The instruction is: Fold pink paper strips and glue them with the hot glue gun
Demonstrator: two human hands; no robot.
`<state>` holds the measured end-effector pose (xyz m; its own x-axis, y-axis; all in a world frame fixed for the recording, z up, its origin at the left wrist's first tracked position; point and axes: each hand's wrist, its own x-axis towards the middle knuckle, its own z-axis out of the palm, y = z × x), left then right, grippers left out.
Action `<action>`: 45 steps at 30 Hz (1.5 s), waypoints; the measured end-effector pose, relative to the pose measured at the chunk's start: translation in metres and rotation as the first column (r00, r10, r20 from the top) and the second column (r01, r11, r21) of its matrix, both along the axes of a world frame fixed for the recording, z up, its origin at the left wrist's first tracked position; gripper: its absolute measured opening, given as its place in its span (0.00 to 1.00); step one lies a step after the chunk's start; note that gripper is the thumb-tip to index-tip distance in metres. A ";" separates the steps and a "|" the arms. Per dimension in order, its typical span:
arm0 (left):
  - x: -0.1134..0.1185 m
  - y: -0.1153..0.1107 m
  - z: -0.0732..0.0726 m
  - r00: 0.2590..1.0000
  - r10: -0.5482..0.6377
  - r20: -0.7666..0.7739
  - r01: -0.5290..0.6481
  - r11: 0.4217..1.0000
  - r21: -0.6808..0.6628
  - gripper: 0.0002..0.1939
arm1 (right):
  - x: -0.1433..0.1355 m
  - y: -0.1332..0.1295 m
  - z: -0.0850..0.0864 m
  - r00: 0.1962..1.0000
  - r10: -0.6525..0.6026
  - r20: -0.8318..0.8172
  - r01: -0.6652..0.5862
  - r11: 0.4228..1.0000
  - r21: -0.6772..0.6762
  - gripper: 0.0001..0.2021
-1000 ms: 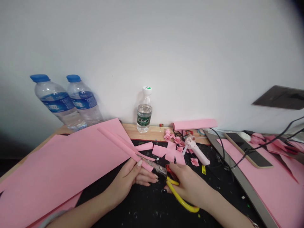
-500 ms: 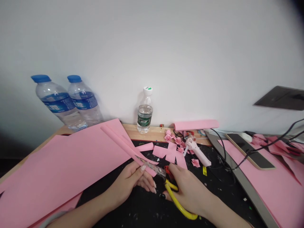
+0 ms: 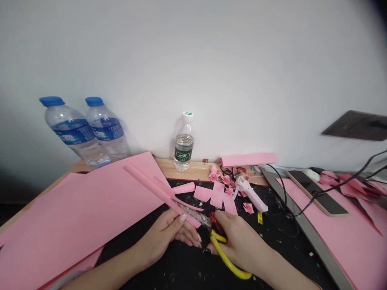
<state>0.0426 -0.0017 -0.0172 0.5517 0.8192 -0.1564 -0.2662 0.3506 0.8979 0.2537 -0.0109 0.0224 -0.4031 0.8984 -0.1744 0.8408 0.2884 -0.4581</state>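
Note:
Between the thumb and fingers of my left hand (image 3: 173, 231) is a long folded pink paper strip (image 3: 145, 183), which slants up over the large pink sheets. My right hand (image 3: 242, 237) grips scissors (image 3: 226, 257) with yellow handles and a red part near the pivot. The scissor blades (image 3: 193, 213) lie along the strip, close to my left thumb, and a narrow sliver of paper (image 3: 189, 204) curves away beside them. Beyond the blades lie a cut pink paper piece (image 3: 217, 194) with several flaps and a small rolled piece (image 3: 184, 187).
Large pink sheets (image 3: 75, 217) cover the left side. Two big water bottles (image 3: 74, 131) and a smaller bottle (image 3: 183, 151) stand by the wall. A glue gun (image 3: 250, 193), small paper roses (image 3: 248, 208), a phone (image 3: 317, 191) and black cables (image 3: 329, 187) lie to the right.
The paper strip and my left hand have shifted slightly relative to the scissors. Both hands keep their grips, and the view has moved a little.

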 end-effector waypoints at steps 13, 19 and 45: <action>0.000 -0.004 -0.001 0.991 -0.119 -0.068 0.121 0.992 0.027 0.22 | -0.006 -0.006 -0.003 1.000 -0.027 -0.014 0.027 1.000 0.013 0.20; 0.001 -0.004 0.002 0.989 -0.130 -0.071 0.133 0.991 0.034 0.22 | -0.006 -0.006 -0.004 0.997 -0.051 -0.061 0.048 0.997 -0.058 0.22; -0.002 0.001 0.007 0.989 -0.024 -0.143 0.047 0.987 0.155 0.18 | -0.009 0.000 -0.010 0.932 -0.108 -0.346 0.066 0.989 -0.131 0.11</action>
